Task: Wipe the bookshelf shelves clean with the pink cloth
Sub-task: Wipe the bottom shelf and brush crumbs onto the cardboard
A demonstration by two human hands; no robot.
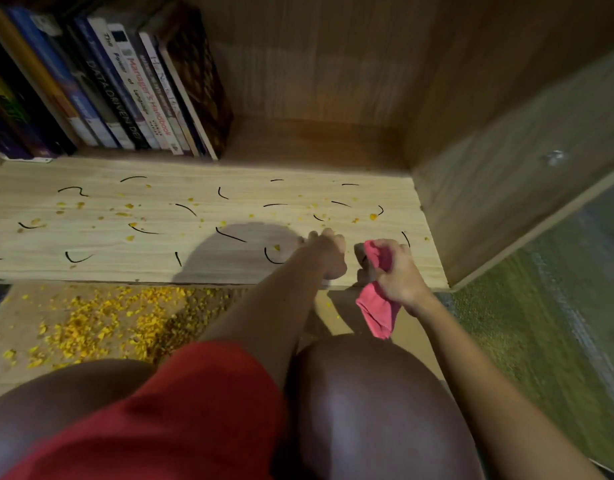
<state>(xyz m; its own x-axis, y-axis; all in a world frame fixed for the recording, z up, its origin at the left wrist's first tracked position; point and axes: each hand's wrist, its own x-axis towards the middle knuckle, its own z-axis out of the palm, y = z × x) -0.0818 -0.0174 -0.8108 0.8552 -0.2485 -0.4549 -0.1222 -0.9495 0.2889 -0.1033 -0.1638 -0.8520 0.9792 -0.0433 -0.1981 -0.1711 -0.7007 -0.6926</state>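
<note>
The light wooden shelf (201, 265) runs across the middle of the view, strewn with yellow crumbs (129, 206) and black curved marks (229, 234). My right hand (399, 271) grips the pink cloth (376, 306) at the shelf's front right; the cloth bunches out of my fist and hangs down past the shelf edge. My left hand (328, 251) hovers or rests beside it on the shelf with its fingers curled, and I see nothing in it. The two hands are close but apart.
A row of upright books (125, 88) stands at the back left. The bookcase side wall (506, 188) closes off the right. Many yellow crumbs (101, 323) lie on the floor below the shelf. My knees (381, 403) are in the foreground; green carpet (547, 323) lies right.
</note>
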